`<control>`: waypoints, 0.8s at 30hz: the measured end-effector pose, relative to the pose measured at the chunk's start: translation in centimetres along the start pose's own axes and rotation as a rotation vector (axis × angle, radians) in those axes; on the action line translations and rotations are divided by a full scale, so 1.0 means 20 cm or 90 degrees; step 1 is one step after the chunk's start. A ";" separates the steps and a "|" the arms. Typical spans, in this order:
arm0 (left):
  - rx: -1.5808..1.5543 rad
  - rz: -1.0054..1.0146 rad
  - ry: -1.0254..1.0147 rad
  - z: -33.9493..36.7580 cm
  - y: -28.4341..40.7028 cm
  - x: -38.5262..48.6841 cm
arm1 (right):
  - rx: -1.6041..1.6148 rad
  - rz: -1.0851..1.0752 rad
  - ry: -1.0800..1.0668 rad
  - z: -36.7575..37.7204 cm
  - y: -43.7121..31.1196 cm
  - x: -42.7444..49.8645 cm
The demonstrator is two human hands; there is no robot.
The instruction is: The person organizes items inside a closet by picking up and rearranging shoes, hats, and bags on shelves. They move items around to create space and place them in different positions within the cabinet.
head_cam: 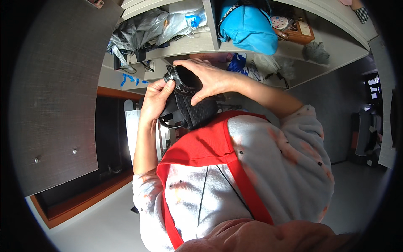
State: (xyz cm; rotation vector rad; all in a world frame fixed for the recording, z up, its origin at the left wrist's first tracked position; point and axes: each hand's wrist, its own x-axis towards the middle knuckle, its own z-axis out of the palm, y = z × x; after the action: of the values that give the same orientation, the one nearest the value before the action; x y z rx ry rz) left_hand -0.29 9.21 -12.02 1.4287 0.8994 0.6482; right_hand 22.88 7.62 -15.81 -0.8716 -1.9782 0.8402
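Note:
A coiled black strap (pixel 184 86) with pale stitching and a small metal fitting is held between both hands. My left hand (pixel 156 97) pinches its left side between thumb and fingers. The fingers and thumb of my right hand (pixel 209 75) curve around the coil from the right, with the thumb low and the fingers at its top. Just below the coil, against the red apron (pixel 201 145), is a black bag (pixel 196 110) with a woven-look surface and a thin curved handle. Whether the strap is joined to the bag cannot be told.
Ahead are open shelves (pixel 217 28) with grey plastic bags (pixel 141 28), a bright blue fabric item (pixel 248 28), a brown box-like case (pixel 297 33) and cables. A large grey panel (pixel 63 94) stands at the left. Blue and clear bags (pixel 237 63) lie on the lower shelf behind my right hand.

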 end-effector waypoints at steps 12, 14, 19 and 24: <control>-0.179 -0.094 0.081 0.02 -0.01 0.08 | -0.125 -0.012 0.331 0.26 0.08 -0.12; -0.191 -0.107 0.084 0.00 0.00 0.09 | -0.135 -0.019 0.342 0.30 0.12 -0.13; -0.216 -0.123 0.109 0.02 0.04 0.07 | 0.163 0.109 0.210 0.28 0.16 -0.14; -0.274 -0.109 0.158 -0.09 0.00 0.09 | 0.200 0.129 -0.125 0.18 0.23 -0.24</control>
State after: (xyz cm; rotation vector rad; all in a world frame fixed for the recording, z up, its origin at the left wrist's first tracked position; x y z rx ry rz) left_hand -0.87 11.70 -12.12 0.8907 0.9909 0.8421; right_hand 23.21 5.42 -22.92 -0.8375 -1.8705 1.3584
